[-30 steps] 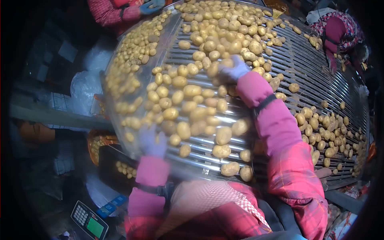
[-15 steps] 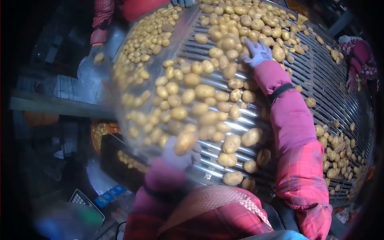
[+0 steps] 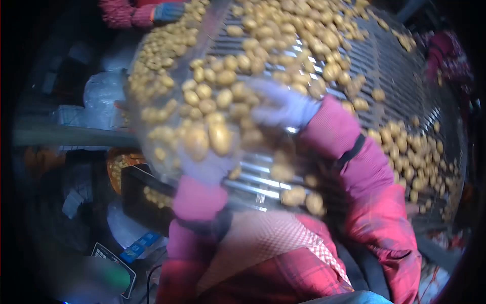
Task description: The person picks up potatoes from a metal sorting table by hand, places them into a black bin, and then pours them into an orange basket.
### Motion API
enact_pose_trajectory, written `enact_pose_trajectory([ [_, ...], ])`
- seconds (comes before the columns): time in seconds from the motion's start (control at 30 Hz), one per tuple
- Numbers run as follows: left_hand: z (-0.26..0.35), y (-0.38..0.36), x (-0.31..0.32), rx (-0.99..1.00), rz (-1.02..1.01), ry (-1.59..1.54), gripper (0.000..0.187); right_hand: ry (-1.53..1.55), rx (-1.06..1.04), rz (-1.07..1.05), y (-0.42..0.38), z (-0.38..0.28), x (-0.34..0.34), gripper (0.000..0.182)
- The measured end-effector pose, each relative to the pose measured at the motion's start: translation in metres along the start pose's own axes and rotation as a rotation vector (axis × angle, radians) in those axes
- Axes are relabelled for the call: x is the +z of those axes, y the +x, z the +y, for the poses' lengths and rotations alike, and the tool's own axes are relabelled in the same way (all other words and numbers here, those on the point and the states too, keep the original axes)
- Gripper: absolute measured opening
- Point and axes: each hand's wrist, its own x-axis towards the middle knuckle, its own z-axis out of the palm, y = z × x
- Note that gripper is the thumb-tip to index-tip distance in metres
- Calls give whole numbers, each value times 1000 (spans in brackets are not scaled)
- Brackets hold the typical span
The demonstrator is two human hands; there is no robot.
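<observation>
My left hand [image 3: 205, 164], in a pale purple glove, is at the left side of the slatted metal rack [image 3: 253, 195]. It is closed around two larger potatoes [image 3: 219, 138], though blur softens its fingers. My right hand [image 3: 286, 106], in the same kind of glove, reaches leftward over the rack, palm down. Motion smears it, but its fingers look stretched out and apart, sweeping against loose potatoes [image 3: 244, 112]. Many more potatoes [image 3: 205, 91] lie between and above the two hands.
Small potatoes [image 3: 157, 55] fill a chute along the left edge. A heap of potatoes [image 3: 410, 152] lies on the rack's right side. Another person's gloved hand [image 3: 169, 12] is at the top left, and a person's sleeve [image 3: 439, 50] at the far right. A crate [image 3: 119, 167] stands below left.
My right hand has swept left and toward me from the upper pile. My left hand has moved left and slightly up, now with two potatoes instead of one.
</observation>
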Motion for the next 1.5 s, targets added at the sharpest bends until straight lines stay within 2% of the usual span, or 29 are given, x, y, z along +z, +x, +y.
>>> enact_pose_trajectory([
  [0.07,-8,4,-42,515,56,1173,76,262,340,213,-49,30,-30,54],
  [0.1,-9,-5,-43,474,43,1167,76,434,545,359,-80,37,-55,57],
  [0.17,-2,-24,-29,194,6,485,76,74,460,546,-167,75,-99,54],
  [0.2,-2,-30,-19,3,30,104,73,-161,663,525,-202,65,-106,56],
  [0.23,-1,-30,-27,-18,18,108,73,-396,861,499,-236,49,-108,57],
  [0.3,4,-26,-55,94,53,295,70,-262,850,358,-315,77,-76,65],
  [0.33,4,-25,-62,102,45,349,67,-483,787,317,-322,61,-48,71],
  [0.37,3,-28,-64,87,41,353,67,-700,716,267,-314,43,-20,77],
  [0.43,4,-32,-65,52,-86,241,37,-790,933,51,-278,10,-9,86],
  [0.47,4,-17,-93,227,-135,693,34,-767,976,-3,-271,8,-4,89],
  [0.5,6,-17,-89,232,-137,697,34,-785,999,-56,-260,0,2,88],
  [0.57,3,-21,-75,81,66,266,64,-819,939,-66,-250,-7,15,85],
  [0.7,1,-30,-55,11,168,64,63,-840,778,-12,-230,-23,44,80],
  [0.77,3,-25,-76,80,91,190,61,-591,618,-91,-213,-32,35,71],
  [0.83,4,-25,-81,252,-47,581,60,-169,501,184,-197,-31,23,50],
  [0.87,1,-26,-82,332,-107,776,59,-284,480,169,-183,-35,14,45],
  [0.9,-1,-36,-68,351,-94,775,59,-397,459,155,-169,-35,9,42],
  [0.97,-6,-62,-27,-27,-32,-2,67,-516,281,159,-145,-19,16,46],
  [1.03,0,-61,-32,-15,-97,16,69,-629,450,-42,-112,-6,25,41],
  [1.07,4,-65,-30,-5,-141,36,69,-759,389,5,-102,6,33,46],
  [1.1,8,-68,-29,11,-183,55,70,-829,401,-93,-90,6,37,49],
  [1.13,10,-71,-27,34,-145,-7,69,-970,241,-97,-87,26,47,51],
  [1.17,10,-72,-26,44,-111,-73,69,-939,394,-382,-69,18,42,59],
  [1.2,10,-69,-33,196,-135,146,68,-918,347,-415,-67,19,38,61],
  [1.27,17,-81,-37,199,-140,66,67,-858,241,-365,-79,22,26,69],
  [1.3,21,-88,-37,164,-162,8,67,-847,389,-449,-70,9,23,71],
  [1.37,27,-97,-44,240,-110,-5,64,-796,406,-554,-56,2,22,67],
  [1.43,34,-101,-55,262,-261,26,61,-687,417,-463,-53,7,23,51],
  [1.5,39,-104,-57,305,-233,-2,59,-443,493,-353,-49,1,19,47],
])
